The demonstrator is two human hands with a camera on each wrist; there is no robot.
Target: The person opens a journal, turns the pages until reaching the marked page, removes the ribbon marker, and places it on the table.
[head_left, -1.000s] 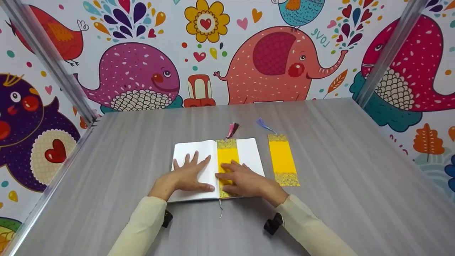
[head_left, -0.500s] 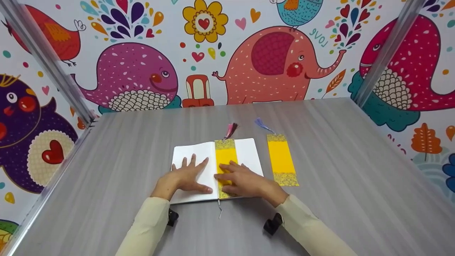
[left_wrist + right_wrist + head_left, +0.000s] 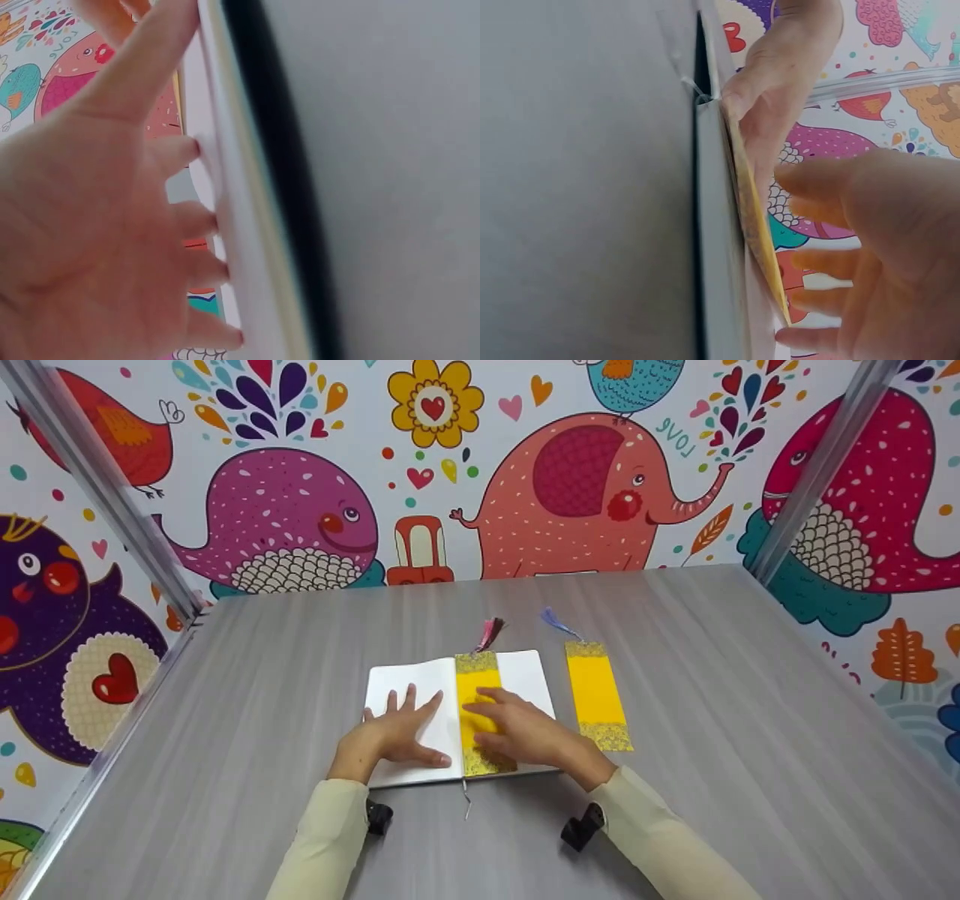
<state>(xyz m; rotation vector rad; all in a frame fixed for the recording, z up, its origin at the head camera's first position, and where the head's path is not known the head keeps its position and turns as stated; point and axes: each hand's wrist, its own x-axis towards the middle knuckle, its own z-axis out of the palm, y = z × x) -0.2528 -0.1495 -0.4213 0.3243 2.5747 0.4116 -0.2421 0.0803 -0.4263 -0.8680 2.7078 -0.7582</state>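
A notebook (image 3: 529, 671) lies open on the table, its pages white. Along its fold, on the right page, rests a yellow bookmark (image 3: 477, 682) with patterned ends and a pink and dark tassel. My left hand (image 3: 390, 735) presses the left page with fingers spread; the left wrist view shows its fingertips touching the paper. Over the bookmark hovers my right hand (image 3: 532, 731), fingers extended and holding nothing. In the right wrist view a gap shows between most of its fingers (image 3: 825, 262) and the bookmark (image 3: 759, 225), whose edge stands slightly off the page.
A second yellow bookmark (image 3: 595, 690) with a blue tassel (image 3: 556, 622) lies right of the notebook. A thin ribbon (image 3: 466, 799) trails from the notebook's near edge. The grey table (image 3: 300, 645) meets printed walls at the back and sides.
My right hand has lifted off the bookmark and shifted slightly right, uncovering more of its lower end. The left hand stays on the left page; its forearm has swung a little right.
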